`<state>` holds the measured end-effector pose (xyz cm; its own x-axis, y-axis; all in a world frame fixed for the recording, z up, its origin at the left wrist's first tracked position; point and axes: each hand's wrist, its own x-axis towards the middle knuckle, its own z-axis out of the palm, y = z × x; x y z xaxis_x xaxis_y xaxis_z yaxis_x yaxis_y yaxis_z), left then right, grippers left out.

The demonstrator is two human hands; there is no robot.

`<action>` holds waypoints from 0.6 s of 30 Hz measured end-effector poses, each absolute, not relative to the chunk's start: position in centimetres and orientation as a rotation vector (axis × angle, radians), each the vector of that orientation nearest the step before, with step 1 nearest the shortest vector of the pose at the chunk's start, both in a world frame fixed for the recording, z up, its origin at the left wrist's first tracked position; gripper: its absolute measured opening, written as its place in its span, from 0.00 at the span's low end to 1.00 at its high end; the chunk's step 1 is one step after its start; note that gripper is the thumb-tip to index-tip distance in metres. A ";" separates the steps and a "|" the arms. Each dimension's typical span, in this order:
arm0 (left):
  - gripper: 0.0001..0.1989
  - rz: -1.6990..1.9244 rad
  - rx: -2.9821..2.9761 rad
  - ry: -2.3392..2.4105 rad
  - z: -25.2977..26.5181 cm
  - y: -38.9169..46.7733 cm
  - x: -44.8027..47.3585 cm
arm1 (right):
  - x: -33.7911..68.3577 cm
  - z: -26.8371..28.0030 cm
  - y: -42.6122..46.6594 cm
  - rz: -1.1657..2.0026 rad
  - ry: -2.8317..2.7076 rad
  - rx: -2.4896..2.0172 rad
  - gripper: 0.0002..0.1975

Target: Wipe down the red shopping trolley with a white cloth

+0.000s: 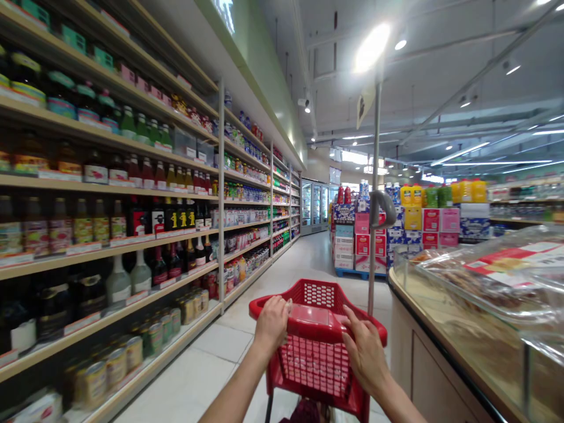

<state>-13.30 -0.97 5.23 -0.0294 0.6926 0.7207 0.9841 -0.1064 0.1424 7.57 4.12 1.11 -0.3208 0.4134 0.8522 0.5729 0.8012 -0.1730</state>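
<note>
A red plastic shopping cart [315, 364] stands directly in front of me, its thick red handle [315, 317] running across the near end. My left hand [272, 320] is wrapped over the left part of that handle, knuckles up. On the right part rests my right hand [365, 346], its fingers stretched out and slightly spread against the handle, not curled round it. Through the mesh I make out no goods in the basket, though much of its inside is hidden by the handle.
Shelves [110, 239] of bottles and cans line the left side. Along the right runs a display counter [440, 358] with packaged food [511, 264]. A metal pole [376, 147] rises beside the cart. Stacked drink boxes [365, 235] stand ahead, with a tiled aisle [299, 252] left of them.
</note>
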 end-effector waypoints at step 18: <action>0.13 -0.979 -1.910 -1.668 5.2 -0.4 -11.7 | 8.1 1.5 3.7 -0.229 -1.968 -0.731 0.23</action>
<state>-11.67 -0.40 5.22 0.0322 0.6761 0.7361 0.9722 -0.1919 0.1338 8.07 3.71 1.52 -0.3331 0.3956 0.8559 0.5814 0.8008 -0.1438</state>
